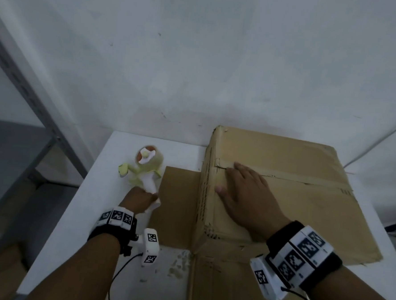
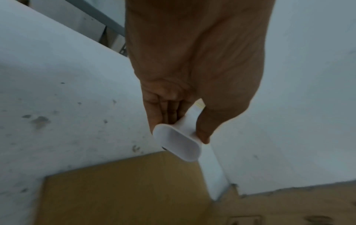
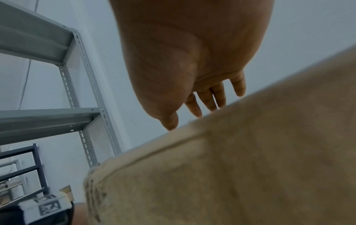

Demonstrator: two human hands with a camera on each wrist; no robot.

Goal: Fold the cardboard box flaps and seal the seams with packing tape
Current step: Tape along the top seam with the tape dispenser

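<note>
Item: brown corrugated cardboard box, on the white table, right half; top flaps folded shut, centre seam showing. 1 flat brown flap lies out to its left. Right hand: fingers spread flat, pressed on the box top across the seam. Left hand: curled around the white handle of the pale yellow tape dispenser, which carries 1 clear tape roll. Grey metal shelving stands at left.
</note>
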